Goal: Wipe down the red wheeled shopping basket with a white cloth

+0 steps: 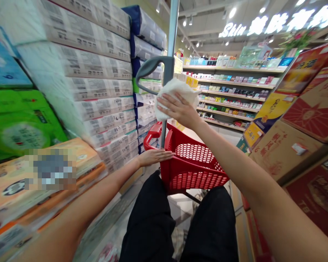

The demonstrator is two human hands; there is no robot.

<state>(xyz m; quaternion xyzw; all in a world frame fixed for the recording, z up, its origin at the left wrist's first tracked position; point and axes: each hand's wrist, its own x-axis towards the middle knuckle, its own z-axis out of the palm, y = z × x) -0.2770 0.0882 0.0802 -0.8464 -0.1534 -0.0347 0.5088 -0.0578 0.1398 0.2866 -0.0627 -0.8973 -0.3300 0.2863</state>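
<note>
My right hand (177,108) presses a crumpled white cloth (172,92) against the grey metal pole (170,43) of a shopping cart, just below its curved grey handle (149,68). The fingers lie spread over the cloth. My left hand (155,156) rests flat, fingers stretched out, on the rim of the red plastic basket (196,167) where the pole meets it. The basket looks empty. My black-trousered legs are below it.
Stacked packs of tissue (93,83) rise close on the left, with green (19,123) and orange packs (43,178) nearer me. Cardboard boxes (297,145) are piled on the right. Store shelves (229,94) with small goods stand beyond the cart.
</note>
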